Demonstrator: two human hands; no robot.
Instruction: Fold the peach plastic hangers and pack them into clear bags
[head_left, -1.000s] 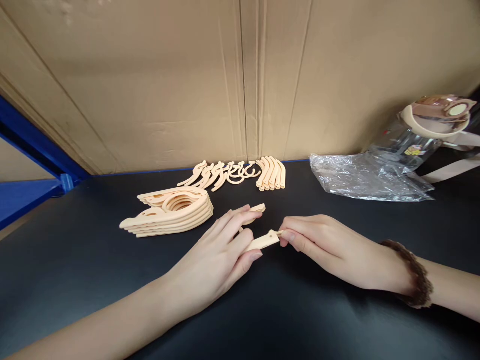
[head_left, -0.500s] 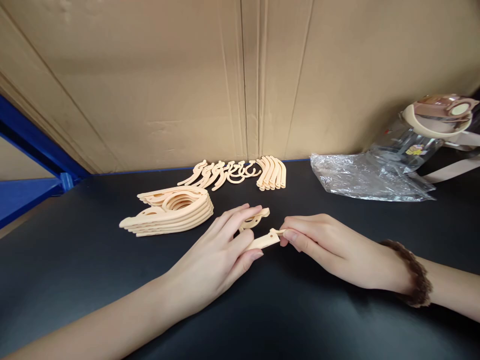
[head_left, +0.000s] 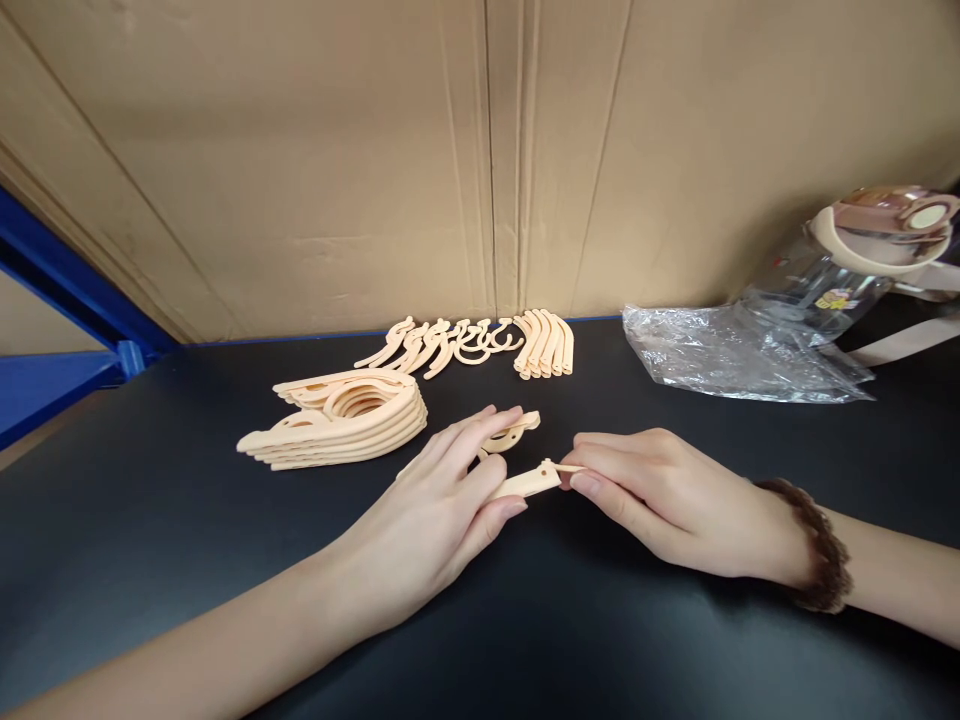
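My left hand (head_left: 457,490) is closed around a cream plastic folding hanger (head_left: 529,483), held just above the black table. Its flat arm with a small hole points toward my right hand, and a curved part (head_left: 529,422) shows beyond my left fingertips. Between the thumb and fingers of my right hand (head_left: 660,500) is a thin cream hanger piece (head_left: 568,468), which meets the end of that flat arm. Most of this thin piece is hidden by my fingers. Left of my hands lies a stack of folded hangers (head_left: 337,425).
Along the back lie loose curved hanger arms (head_left: 412,345), cream hooks (head_left: 476,345) and a row of hanger arms (head_left: 546,345). A clear plastic bag (head_left: 720,350) and a transparent bottle (head_left: 817,275) are at the right. Cardboard (head_left: 337,150) stands behind, with a blue frame (head_left: 67,270) on the left.
My right hand has shifted very slightly and its wrist has turned a little; more of the thin piece shows at the arm's end. My left hand keeps its hold.
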